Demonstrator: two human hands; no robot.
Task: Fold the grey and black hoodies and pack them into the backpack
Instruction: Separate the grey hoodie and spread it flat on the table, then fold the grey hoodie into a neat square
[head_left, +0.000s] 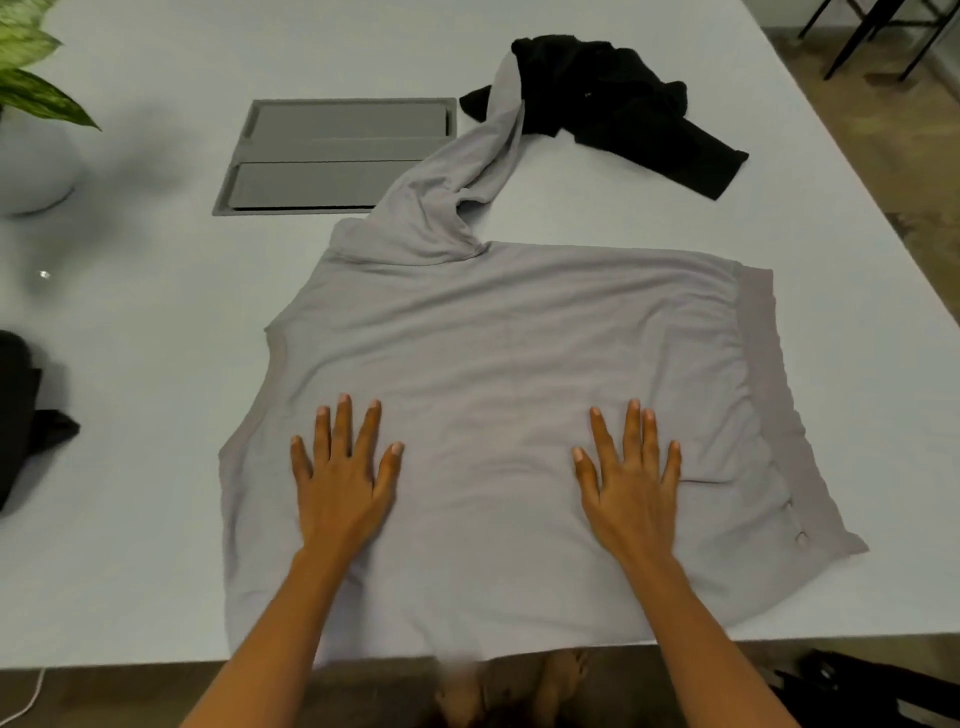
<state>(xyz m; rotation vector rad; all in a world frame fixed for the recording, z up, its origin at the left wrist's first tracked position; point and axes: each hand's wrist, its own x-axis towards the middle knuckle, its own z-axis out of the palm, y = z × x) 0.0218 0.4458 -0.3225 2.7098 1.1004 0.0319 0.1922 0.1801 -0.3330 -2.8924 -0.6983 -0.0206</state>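
The grey hoodie (498, 338) is spread flat on the near half of the white table (156, 312), its ribbed hem (769, 364) turned to the right and its near edge hanging slightly over the table's near edge; one sleeve (467, 171) is stretched away toward the far side, its end touching the crumpled black hoodie (613, 98) at far right. The left hand (340, 483) and the right hand (631, 488) are laid palm-down on the grey fabric, well apart, fingers straight and spread, nothing pinched. A grey recessed hatch (337, 156) is set into the table far left of the sleeve; a potted plant (31, 78) is seen at the far left corner; a black fabric item (15, 410) is cut by the left edge, and whether it is the backpack cannot be told.
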